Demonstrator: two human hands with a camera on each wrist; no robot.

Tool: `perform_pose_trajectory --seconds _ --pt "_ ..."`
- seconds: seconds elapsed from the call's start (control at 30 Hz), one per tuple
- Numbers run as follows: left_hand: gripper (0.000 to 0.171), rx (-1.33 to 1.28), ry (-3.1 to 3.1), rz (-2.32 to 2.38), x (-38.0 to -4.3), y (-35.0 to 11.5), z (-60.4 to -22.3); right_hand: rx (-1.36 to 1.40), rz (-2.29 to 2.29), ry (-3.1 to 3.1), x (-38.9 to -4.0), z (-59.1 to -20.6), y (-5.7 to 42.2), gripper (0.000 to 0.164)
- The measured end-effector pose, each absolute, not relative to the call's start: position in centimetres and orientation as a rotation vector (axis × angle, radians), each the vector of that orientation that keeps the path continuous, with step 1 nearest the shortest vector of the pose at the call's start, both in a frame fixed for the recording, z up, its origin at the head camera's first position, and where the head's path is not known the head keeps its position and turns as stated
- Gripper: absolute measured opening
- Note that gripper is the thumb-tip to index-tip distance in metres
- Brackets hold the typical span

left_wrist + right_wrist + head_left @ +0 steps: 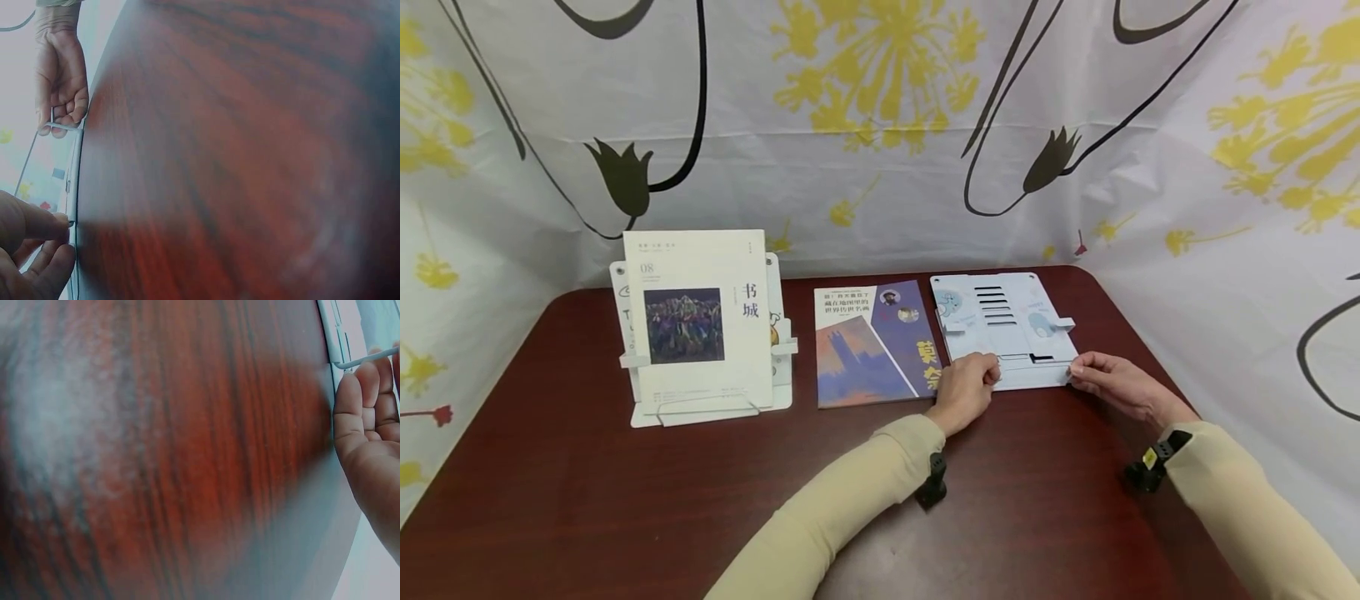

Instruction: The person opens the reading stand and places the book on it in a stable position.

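A white book stand [1011, 343] with pale blue drawings lies flat at the table's right side, slots across its middle and a small clip on each side. At its front edge, my left hand [966, 390] grips the left end of a thin wire rest, and my right hand [1122, 390] pinches the right end. The left wrist view shows the wire rest [64, 127] raised off the stand's edge between both hands. In the right wrist view, the right fingers [348, 403] curl beside the wire. The left fingers [53, 265] partly hide their end.
Just left of my left hand, a purple and orange book [857, 367] lies flat. Farther left, an upright book stand [782, 379] bears a white book [748, 250]. A patterned cloth [880, 217] hangs behind the dark red table [587, 500].
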State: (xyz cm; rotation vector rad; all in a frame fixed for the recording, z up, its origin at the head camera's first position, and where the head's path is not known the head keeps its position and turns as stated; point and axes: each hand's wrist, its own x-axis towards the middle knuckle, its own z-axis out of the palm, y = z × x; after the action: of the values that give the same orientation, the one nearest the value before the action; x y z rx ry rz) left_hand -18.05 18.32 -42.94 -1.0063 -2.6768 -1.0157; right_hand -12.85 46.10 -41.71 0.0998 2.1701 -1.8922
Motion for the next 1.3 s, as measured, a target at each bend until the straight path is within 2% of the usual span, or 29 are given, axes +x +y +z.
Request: perform_pose_trajectory --seconds 0.3,0.5,0.6,0.7,0.83,0.9,0.97,1.07,1.3 --pt "0.013 -1.048 -2.709 -1.184 -18.6 18.0 -42.5 0.183 -1.906 2.128 -12.7 -41.4 46.0 0.015" --pt "0.007 -1.051 -2.739 -1.513 -19.6 17.2 -42.6 0.144 -2.125 1.962 -13.1 -40.4 46.7 0.025" --pt "0.011 -0.854 -2.755 -1.860 -20.4 16.7 -42.6 0.122 -2.246 1.932 -13.9 -39.6 47.3 0.031" --pt "0.015 -0.508 -2.635 -2.266 -21.4 15.9 -42.4 0.185 -2.261 2.027 -15.0 -38.8 47.6 0.030" --pt "0.020 -0.203 -2.433 -2.474 -23.0 14.9 -42.1 0.399 -1.968 2.434 -16.6 -38.2 47.4 0.015" --pt "0.023 -0.135 -2.400 -2.469 -23.7 14.7 -42.0 0.506 -1.693 2.650 -17.3 -38.1 47.3 0.021" --pt "0.025 -0.075 -2.419 -2.425 -24.3 14.5 -42.1 0.593 -1.470 2.764 -18.1 -38.2 47.1 0.038" --pt "0.029 -0.037 -2.463 -2.389 -24.7 14.6 -42.3 0.690 -1.313 2.790 -19.0 -38.5 47.0 0.052" --pt "0.032 -0.042 -2.520 -2.257 -25.3 15.3 -42.1 0.714 -1.273 2.729 -20.6 -38.2 46.6 0.052"
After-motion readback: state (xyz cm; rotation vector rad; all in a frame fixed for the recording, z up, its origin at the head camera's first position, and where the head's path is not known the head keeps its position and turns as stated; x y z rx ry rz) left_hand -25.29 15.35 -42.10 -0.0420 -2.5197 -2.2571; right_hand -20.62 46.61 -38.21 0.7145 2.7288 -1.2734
